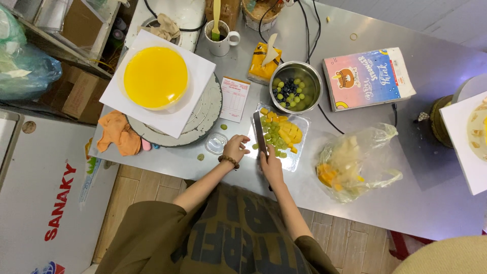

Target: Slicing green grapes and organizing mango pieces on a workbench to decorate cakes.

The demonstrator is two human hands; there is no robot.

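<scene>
My right hand grips the handle of a long knife whose blade lies over a clear plastic tray. On the tray are green grape pieces and yellow mango chunks. My left hand, with a bead bracelet at the wrist, rests with curled fingers at the tray's left edge beside the blade. I cannot tell whether it pinches a piece of fruit.
A yellow glazed cake sits on a white board atop a turntable. Nearby are a metal bowl of grapes and blueberries, a mug with a brush, a paper slip, a boxed book, a plastic bag of fruit and an orange cloth.
</scene>
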